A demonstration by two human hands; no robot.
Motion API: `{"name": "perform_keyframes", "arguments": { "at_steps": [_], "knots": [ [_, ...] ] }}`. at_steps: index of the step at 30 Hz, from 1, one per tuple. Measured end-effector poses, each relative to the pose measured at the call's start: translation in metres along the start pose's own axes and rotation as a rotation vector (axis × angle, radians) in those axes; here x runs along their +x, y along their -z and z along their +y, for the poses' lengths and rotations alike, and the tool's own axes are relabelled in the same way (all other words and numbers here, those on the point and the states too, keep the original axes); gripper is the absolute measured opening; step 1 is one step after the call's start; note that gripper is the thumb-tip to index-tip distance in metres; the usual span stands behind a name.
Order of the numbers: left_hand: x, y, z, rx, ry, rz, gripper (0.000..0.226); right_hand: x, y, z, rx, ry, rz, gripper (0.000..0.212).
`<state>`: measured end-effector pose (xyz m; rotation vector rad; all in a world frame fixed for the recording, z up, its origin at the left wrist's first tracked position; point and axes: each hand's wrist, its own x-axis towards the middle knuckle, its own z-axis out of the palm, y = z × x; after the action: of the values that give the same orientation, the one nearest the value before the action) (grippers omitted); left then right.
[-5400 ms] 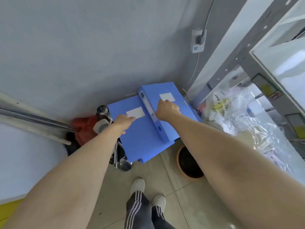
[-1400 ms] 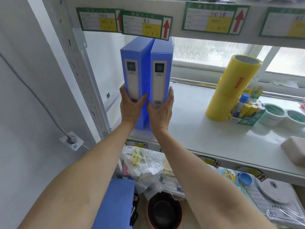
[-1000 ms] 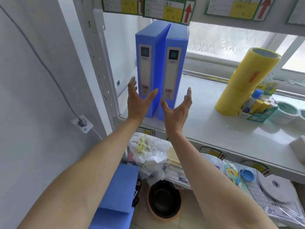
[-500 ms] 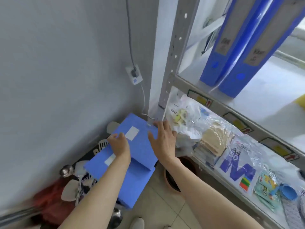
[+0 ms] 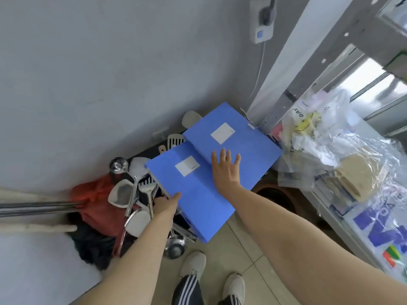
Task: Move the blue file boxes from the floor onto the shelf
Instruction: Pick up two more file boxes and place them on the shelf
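Two blue file boxes lie flat on a pile of things on the floor by the wall. The near file box has a white label, and the far file box partly overlaps it. My left hand is at the near box's left edge, thumb on top and fingers hidden under the edge. My right hand rests flat with fingers spread where the two boxes meet. The grey metal shelf stands at the right; its upper level is out of view.
Metal ladles and spatulas and a red bag lie left of the boxes. A brown pot stands on the floor tiles beside them. Plastic bags fill the low shelf level. A wall socket hangs above. My shoes are below.
My left hand slid from the top of the near box down to its left edge. My right hand moved from the far box's right side to the middle. The view tilted further down.
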<state>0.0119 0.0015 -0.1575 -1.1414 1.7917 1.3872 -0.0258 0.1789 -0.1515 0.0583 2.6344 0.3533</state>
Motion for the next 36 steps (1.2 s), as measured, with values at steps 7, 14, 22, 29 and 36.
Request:
{"name": "perform_keyframes", "arguments": {
  "at_steps": [7,14,22,29,36],
  "knots": [
    [0.036,-0.019,-0.024,-0.131,-0.061,-0.036,0.058,0.031,-0.032,-0.016,-0.067,-0.109,0.040,0.102],
    [0.043,-0.034,-0.025,-0.281,-0.118,-0.014,0.062,0.044,-0.051,-0.009,0.006,-0.118,0.138,0.114],
    [0.039,-0.042,-0.022,-0.290,-0.182,0.014,0.073,0.048,-0.057,-0.003,-0.024,-0.070,0.182,0.107],
    [0.043,-0.043,-0.023,-0.262,-0.178,0.057,0.072,0.050,-0.061,-0.007,-0.029,-0.064,0.199,0.108],
    [0.036,-0.044,-0.017,-0.297,-0.254,0.044,0.065,0.049,-0.032,0.009,-0.022,-0.096,0.234,0.117]
  ]
}}
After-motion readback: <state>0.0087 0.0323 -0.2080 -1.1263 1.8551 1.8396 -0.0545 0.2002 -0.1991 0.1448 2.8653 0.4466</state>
